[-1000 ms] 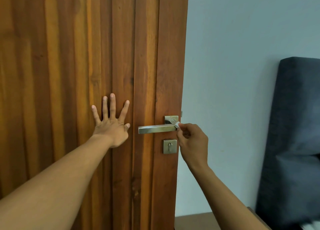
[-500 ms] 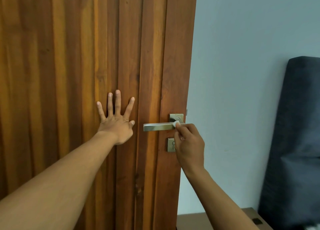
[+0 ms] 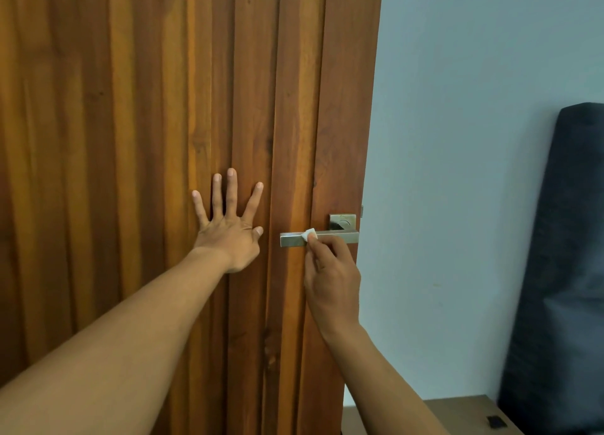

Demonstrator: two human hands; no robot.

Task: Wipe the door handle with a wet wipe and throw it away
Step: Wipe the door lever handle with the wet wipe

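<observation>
Right hand (image 3: pixel 331 279) slid the wet wipe (image 3: pixel 308 234) leftward along the door handle (image 3: pixel 318 238), from the rose end to about mid-lever; fingers pinch the small white wad against the metal. Left hand (image 3: pixel 230 228) stays flat and spread open on the wooden door (image 3: pixel 130 140), just left of the lever tip
</observation>
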